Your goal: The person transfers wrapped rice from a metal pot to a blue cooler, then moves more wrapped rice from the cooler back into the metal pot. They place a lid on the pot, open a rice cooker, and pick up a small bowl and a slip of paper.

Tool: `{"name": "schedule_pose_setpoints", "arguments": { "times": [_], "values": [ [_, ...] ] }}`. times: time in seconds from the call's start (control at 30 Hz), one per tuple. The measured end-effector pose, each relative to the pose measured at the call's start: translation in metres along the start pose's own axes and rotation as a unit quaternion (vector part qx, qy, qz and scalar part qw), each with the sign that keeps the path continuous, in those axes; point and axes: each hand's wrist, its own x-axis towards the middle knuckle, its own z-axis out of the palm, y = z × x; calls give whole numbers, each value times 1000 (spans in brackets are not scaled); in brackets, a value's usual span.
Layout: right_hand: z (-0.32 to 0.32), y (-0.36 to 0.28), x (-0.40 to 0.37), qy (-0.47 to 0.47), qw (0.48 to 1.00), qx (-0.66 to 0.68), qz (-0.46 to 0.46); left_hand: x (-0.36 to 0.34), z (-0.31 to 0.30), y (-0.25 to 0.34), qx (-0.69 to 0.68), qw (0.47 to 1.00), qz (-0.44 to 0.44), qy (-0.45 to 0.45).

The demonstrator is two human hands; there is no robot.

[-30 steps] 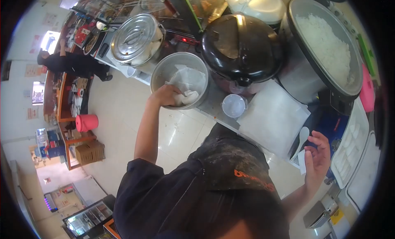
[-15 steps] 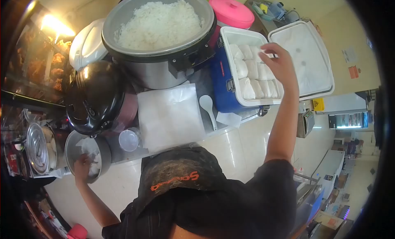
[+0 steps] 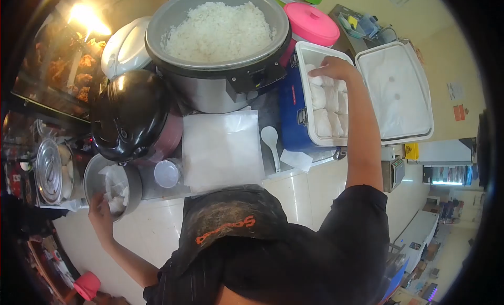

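Rows of white wrapped packets [image 3: 326, 97] fill an open blue cooler box [image 3: 296, 116] on the right. My right hand [image 3: 336, 69] reaches over its far side, fingers curled down onto a packet near the back row. At the lower left, my left hand [image 3: 100, 208] is at the near rim of a grey metal pot [image 3: 135, 187]. White packets and crumpled clear plastic [image 3: 116, 187] lie inside that pot. The left fingers are bent together beside the plastic; what they hold, if anything, is hidden.
A large cooker of white rice [image 3: 220, 34] stands at the back. Before it lie a stack of wrapping sheets [image 3: 223, 150] and a white rice paddle [image 3: 271, 142]. A black-lidded cooker [image 3: 126, 116] and a plastic cup [image 3: 167, 174] are left. The cooler's lid [image 3: 394, 95] hangs open right.
My right hand has gone from above the cooler box down onto the packets at its back. The left hand has drawn back from inside the pot to its rim. The view has shifted slightly.
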Motion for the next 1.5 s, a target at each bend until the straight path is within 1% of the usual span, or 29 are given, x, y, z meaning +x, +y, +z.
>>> {"name": "schedule_pose_setpoints", "arguments": {
  "times": [0.1,0.17,0.2,0.27,0.3,0.37,0.43,0.53,0.63,0.67,0.77,0.8,0.9,0.93,0.97,1.07,1.13,1.23,1.27,1.37,1.43,1.47,1.5],
  "values": [
    [26,23,47,56,997,-4,-58,-14,-3,7,4,1000,4,19],
    [30,33,61,12,997,-29,-73,-22,-6,5,8,999,17,28],
    [28,34,65,-11,996,-43,-82,-26,-6,9,5,1000,6,31],
    [25,40,68,-27,993,-40,-105,-35,-7,18,-1,999,-18,34],
    [25,40,66,-35,992,-39,-116,-38,-7,15,1,999,-16,36],
    [15,20,40,-9,987,-66,-145,-45,-5,9,3,999,-12,39],
    [12,13,34,30,979,-79,-186,-51,-3,10,0,999,-31,45],
    [12,24,47,10,969,111,-222,-61,-3,19,0,998,-47,49],
    [11,19,39,11,961,26,-274,-70,-4,11,5,997,-66,42],
    [12,30,51,-4,942,-29,-334,-73,-4,7,7,996,-74,41],
    [20,47,60,5,930,-36,-365,-80,-2,15,11,996,-70,56],
    [15,39,51,-19,944,-26,-328,-83,-1,19,12,996,-71,61],
    [2,20,39,-18,944,-95,-315,-88,0,27,10,995,-70,74],
    [6,29,51,-7,938,-75,-338,-93,0,24,6,995,-70,75],
    [5,32,58,-22,943,-36,-331,-96,2,23,0,995,-71,74],
    [1,46,85,-69,943,85,-315,-105,0,32,14,989,-132,65],
    [-3,50,90,-95,940,150,-291,-111,-1,32,20,990,-123,70],
    [-12,55,86,-91,933,175,-300,-111,-3,39,36,990,-115,77],
    [-17,57,81,-80,934,170,-304,-113,-4,42,42,989,-116,80],
    [-33,70,76,-32,934,181,-308,-115,-6,53,-3,992,-87,96],
    [-51,90,63,32,937,144,-318,-114,-4,69,-77,989,-68,106],
    [-67,93,52,77,933,96,-339,-116,-5,76,-111,984,-64,122],
    [-77,93,25,87,925,143,-341,-119,-2,75,-197,972,-38,125]
  ]
}}
